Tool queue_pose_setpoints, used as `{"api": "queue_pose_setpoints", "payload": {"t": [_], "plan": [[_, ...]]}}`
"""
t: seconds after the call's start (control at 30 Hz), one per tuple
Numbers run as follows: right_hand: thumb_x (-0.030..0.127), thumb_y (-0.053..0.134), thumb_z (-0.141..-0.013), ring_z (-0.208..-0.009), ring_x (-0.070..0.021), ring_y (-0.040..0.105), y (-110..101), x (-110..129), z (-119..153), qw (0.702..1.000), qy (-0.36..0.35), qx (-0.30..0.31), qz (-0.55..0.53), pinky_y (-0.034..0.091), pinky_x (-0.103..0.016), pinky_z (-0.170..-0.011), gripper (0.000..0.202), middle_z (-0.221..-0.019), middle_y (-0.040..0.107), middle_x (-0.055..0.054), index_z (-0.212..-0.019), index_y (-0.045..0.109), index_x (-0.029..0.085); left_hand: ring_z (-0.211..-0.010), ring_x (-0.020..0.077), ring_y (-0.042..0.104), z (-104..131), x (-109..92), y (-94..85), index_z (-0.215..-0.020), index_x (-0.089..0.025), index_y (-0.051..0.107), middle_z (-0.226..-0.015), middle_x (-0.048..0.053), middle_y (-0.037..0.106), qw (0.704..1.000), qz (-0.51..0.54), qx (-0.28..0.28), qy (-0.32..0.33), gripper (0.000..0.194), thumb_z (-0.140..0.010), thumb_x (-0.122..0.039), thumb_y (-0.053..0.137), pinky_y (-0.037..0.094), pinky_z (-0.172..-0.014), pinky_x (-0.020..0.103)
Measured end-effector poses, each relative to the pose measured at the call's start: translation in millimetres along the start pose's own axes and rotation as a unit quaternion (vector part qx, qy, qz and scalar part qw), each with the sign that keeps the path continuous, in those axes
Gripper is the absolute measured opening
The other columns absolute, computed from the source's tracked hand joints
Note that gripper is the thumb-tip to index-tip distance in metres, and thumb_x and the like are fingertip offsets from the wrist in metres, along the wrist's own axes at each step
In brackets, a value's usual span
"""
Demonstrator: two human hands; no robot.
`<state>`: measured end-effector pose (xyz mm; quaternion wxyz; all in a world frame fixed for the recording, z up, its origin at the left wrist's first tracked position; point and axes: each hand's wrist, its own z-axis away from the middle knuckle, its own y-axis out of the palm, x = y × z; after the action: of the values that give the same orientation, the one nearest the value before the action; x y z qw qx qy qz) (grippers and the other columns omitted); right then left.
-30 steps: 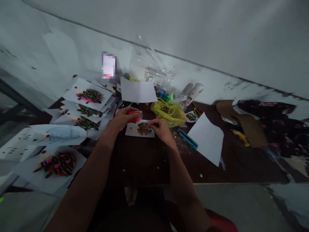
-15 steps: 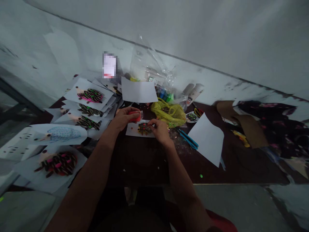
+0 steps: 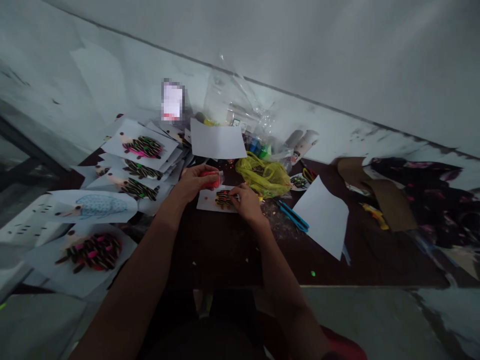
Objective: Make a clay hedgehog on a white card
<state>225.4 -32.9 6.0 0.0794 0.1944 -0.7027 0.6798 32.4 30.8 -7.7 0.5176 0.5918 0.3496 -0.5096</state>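
Note:
My left hand [image 3: 192,183] is closed around a small red lump in clear wrapping or a clear tub [image 3: 212,179]; which of the two I cannot tell. It is just above the far edge of a white card [image 3: 204,204] lying on the dark table. On the card is a hedgehog figure [image 3: 222,199] with dark striped spines and small red and orange bits. Over the figure's right end, my right hand [image 3: 248,204] is pinched, its fingertips touching or very near the spines. Anything between those fingertips is too small to make out.
A yellow net-like bag [image 3: 268,177] sits behind my right hand. Right of it lie a blue cutter [image 3: 293,216] and a white sheet [image 3: 323,217]. Several finished-looking hedgehog cards [image 3: 142,146] are piled at left. A standing sheet [image 3: 217,142] and clear plastic bags are at the back.
My right hand has shifted slightly left over the hedgehog figure, covering more of its right end. The left hand keeps its hold on the red thing. The whole view has moved slightly.

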Motion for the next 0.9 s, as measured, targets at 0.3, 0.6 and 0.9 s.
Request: {"api": "queue_pose_setpoints", "payload": {"t": [0.3, 0.6, 0.9], "plan": [[0.011, 0.055, -0.092, -0.104, -0.0218, 0.064, -4.9, 1.5, 2.5, 1.0, -0.016, 0.005, 0.003, 0.048, -0.03, -0.09, 0.033, -0.112, 0.068, -0.01, -0.107, 0.082, 0.023, -0.066, 0.0162, 0.068, -1.0, 0.1, -1.1, -0.091, -0.016, 0.073, -0.078, 0.004, 0.073, 1.0, 0.0, 0.006, -0.01, 0.043, -0.06, -0.038, 0.092, 0.055, -0.058, 0.028], [0.006, 0.052, -0.09, -0.1, -0.0208, 0.064, -6.4, -0.5, 0.8, 1.0, -0.017, -0.006, -0.018, 0.048, -0.03, -0.09, 0.042, -0.109, 0.07, -0.009, -0.111, 0.083, 0.024, -0.068, 0.0173, 0.067, -0.1, -0.2, 0.2, -0.092, -0.016, 0.071, -0.081, 0.005, 0.073, 1.0, -0.022, 0.001, -0.008, 0.045, -0.06, -0.041, 0.09, 0.055, -0.061, 0.03], [0.006, 0.052, -0.092, -0.102, -0.0203, 0.064, -7.6, 3.8, 2.6, 0.999, -0.038, 0.001, -0.018, 0.048, -0.029, -0.092, 0.04, -0.11, 0.069, -0.008, -0.109, 0.083, 0.024, -0.066, 0.0158, 0.067, 0.1, -0.6, 1.2, -0.091, -0.016, 0.072, -0.078, 0.004, 0.073, 1.0, -0.009, -0.001, -0.011, 0.045, -0.059, -0.04, 0.092, 0.054, -0.058, 0.027]]}}
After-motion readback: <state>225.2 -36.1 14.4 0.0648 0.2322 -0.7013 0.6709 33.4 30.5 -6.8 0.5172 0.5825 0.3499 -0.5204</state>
